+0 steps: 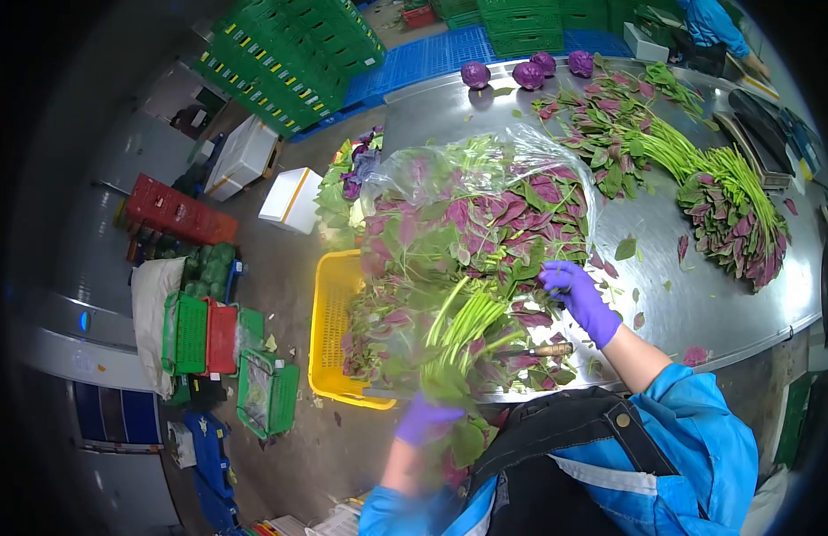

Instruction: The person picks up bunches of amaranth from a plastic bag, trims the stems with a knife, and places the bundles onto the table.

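Note:
Purple gloves cover both hands. My left hand (424,420), blurred, is closed around a bunch of leafy stems (454,357) in front of my body. My right hand (570,290) touches the right side of a large pile of red and green leaves (485,223); its fingers are bent and partly hidden by leaves. Clear plastic (525,147) lies over the back of the pile. A knife with a wooden handle (552,349) rests among the stems below my right hand. Left of the pile stands a yellow basket (329,313).
Stacked bundles of leafy stems (731,201) and several purple cabbages (528,75) lie on the metal table (646,295). Another person (713,27) stands at the back right. Green crates (289,62), a white box (290,201) and red crates (177,213) stand on the left.

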Available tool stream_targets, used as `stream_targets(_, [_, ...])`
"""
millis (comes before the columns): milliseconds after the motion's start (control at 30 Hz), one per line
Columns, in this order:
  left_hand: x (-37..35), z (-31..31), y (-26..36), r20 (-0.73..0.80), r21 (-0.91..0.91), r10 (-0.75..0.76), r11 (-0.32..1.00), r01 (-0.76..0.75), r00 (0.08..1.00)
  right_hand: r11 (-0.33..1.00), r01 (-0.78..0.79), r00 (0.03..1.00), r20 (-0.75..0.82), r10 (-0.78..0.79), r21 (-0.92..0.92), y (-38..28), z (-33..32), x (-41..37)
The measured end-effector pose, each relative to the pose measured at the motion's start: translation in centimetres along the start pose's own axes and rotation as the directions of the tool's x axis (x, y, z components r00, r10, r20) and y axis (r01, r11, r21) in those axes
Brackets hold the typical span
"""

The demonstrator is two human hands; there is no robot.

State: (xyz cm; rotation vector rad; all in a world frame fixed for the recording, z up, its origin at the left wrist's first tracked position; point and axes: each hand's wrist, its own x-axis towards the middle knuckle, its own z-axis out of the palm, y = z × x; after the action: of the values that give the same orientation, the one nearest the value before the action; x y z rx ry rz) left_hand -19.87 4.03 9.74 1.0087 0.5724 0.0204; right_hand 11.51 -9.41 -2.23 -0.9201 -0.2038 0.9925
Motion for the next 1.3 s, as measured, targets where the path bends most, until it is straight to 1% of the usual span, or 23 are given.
stream_targets(33, [0.3, 0.1, -0.1, -0.03, 0.056, 0.002, 0.998, -0.001, 1.0, 0.955, 0.036, 0.999, 0.039, -0.025, -0.294, -2.7, 3.2, -1.9])
stream_targets(67, [0.8, 0.5, -0.3, -0.024, 0.057, 0.002, 0.998, 0.0, 1.0, 0.964, -0.022, 0.999, 0.032, 0.032, -0.263, -4.2, 7.8, -4.4])
stream_targets(100, [1.5, 1.1, -0.7, 0.004, -0.064, 0.012, 0.998, -0.012, 1.0, 0.953, 0.178, 0.976, 0.169, -0.139, -0.245, -1.3, 9.0, -4.6])
stream_targets(133, [1.9, 1.4, -0.8, 0.031, -0.183, 0.025, 0.983, -0.019, 0.999, 0.851, 0.21, 0.972, 0.194, -0.131, -0.481, -1.2, 11.5, -6.2])
stream_targets(200, [2.1, 1.6, -0.6, 0.067, -0.147, -0.02, 0.989, 0.029, 0.998, 0.835, 0.239, 0.962, 0.238, -0.134, -0.495, -1.0, 13.0, -6.7])
stream_targets(267, [1.9, 1.0, -1.2, 0.093, -0.115, -0.059, 0.991, 0.07, 0.994, 0.904, 0.125, 0.992, 0.056, -0.112, -0.409, 0.4, 11.5, -4.0])
stream_targets(333, [1.3, -0.9, -2.8, -0.043, 0.005, -0.103, 0.995, 0.103, 0.994, 0.842, 0.239, 0.931, -0.131, -0.34, -0.484, 0.2, 8.0, -1.0])
stream_targets(400, [1.0, -1.5, -2.5, -0.077, 0.101, -0.095, 0.99, 0.103, 0.992, 0.794, 0.237, 0.916, -0.144, -0.375, -0.559, -1.2, 5.9, -0.7])
stream_targets(433, [0.9, -1.4, -2.2, -0.106, 0.199, -0.093, 0.974, 0.112, 0.99, 0.792, 0.24, 0.918, -0.136, -0.374, -0.561, -1.7, 7.1, -1.3])
stream_targets(500, [1.0, -0.1, -1.2, -0.121, 0.253, -0.066, 0.963, 0.095, 0.99, 0.738, 0.399, 0.916, 0.194, -0.352, -0.544, -2.2, 10.4, -4.4])
stream_targets(567, [1.5, 0.6, -1.2, -0.126, 0.312, -0.039, 0.947, 0.077, 0.991, 0.659, 0.433, 0.9, 0.332, -0.281, -0.615, -1.9, 14.2, -7.1])
stream_targets(667, [1.7, 0.5, -1.7, -0.129, 0.498, 0.133, 0.866, -0.051, 0.983, 0.796, 0.22, 0.973, 0.18, -0.141, -0.564, 0.5, 11.7, -4.7])
stream_targets(700, [1.2, 1.0, -1.0, -0.164, 0.64, 0.133, 0.769, 0.003, 0.977, 0.675, 0.45, 0.866, 0.103, -0.489, -0.585, 1.8, 9.0, -1.9])
stream_targets(733, [0.6, 1.3, -0.2, -0.199, 0.759, 0.136, 0.648, 0.065, 0.971, 0.699, 0.306, 0.897, -0.048, -0.438, -0.647, -0.1, 7.4, -1.2])
stream_targets(767, [-0.1, 1.5, 0.7, -0.205, 0.756, 0.134, 0.65, 0.07, 0.969, 0.389, 0.33, 0.837, 0.076, -0.542, -0.86, -1.4, 4.4, 0.1])
stream_targets(833, [-0.8, 1.8, 2.4, -0.157, 0.982, 0.259, 0.14, 0.124, 0.953, -0.019, 0.238, 0.888, 0.225, -0.4, -0.971, -2.5, 0.4, 0.5])
stream_targets(867, [-0.8, 1.4, 2.4, -0.162, 0.981, 0.255, 0.147, 0.128, 0.953, -0.02, 0.237, 0.892, 0.225, -0.393, -0.971, -2.4, 0.3, 0.3])
stream_targets(933, [-0.1, 0.7, 2.2, 0.185, 0.98, 0.56, -0.171, -0.105, 0.808, -0.238, 0.436, 0.801, 0.495, -0.336, -0.868, -4.8, 3.6, -1.5])
stream_targets(1000, [0.6, 0.6, 2.2, 0.196, 0.977, 0.546, -0.182, -0.114, 0.815, 0.072, 0.568, 0.787, 0.516, -0.337, -0.82, -6.6, 9.4, -4.1])
stream_targets(1100, [1.8, 0.9, 1.9, 0.278, 0.956, 0.543, -0.236, -0.174, 0.793, 0.036, 0.599, 0.767, 0.559, -0.316, -0.8, -4.0, 13.3, -6.4])
stream_targets(1167, [1.9, 1.4, 2.0, 0.302, 0.944, 0.471, -0.267, -0.192, 0.829, 0.234, 0.69, 0.723, 0.649, -0.237, -0.685, -2.3, 13.7, -6.2])
stream_targets(1267, [1.2, 1.4, 1.8, 0.339, 0.923, 0.491, -0.337, -0.184, 0.803, 0.269, 0.501, 0.856, 0.426, -0.293, -0.822, -0.1, 7.3, -2.5])
stream_targets(1300, [0.6, 1.6, 2.0, 0.333, 0.925, 0.493, -0.335, -0.178, 0.803, 0.095, 0.451, 0.848, 0.393, -0.356, -0.887, -0.3, 4.7, -1.0])
